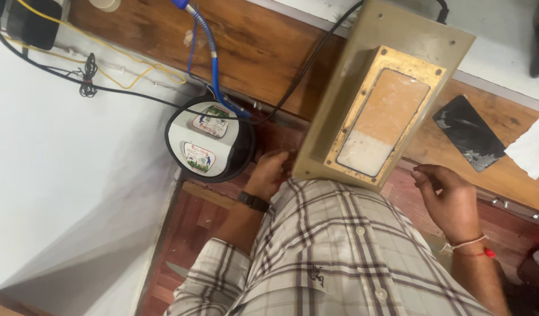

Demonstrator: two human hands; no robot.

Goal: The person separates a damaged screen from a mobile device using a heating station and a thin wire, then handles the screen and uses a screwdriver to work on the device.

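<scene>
My left hand [270, 171], with a black watch on the wrist, reaches to the bench edge between a round black machine [208, 140] and an olive metal plate [345, 76]. Its curled fingers lie by the plate's lower left corner; whether they grip it I cannot tell. The plate carries a raised brass frame [424, 69] around an orange and white panel [380, 123]. My right hand [451, 196], thread bands on its wrist, hovers just right of the plate with fingers loosely curled and nothing in them. My checked shirt fills the bottom of the view.
A blue hose [213, 52] and a black cable [307, 61] run to the round machine across the wooden bench [252, 41]. A yellow wire [123, 55] crosses the white surface [59, 169] on the left. A black flat slab [468, 131] and white paper [533, 147] lie at right.
</scene>
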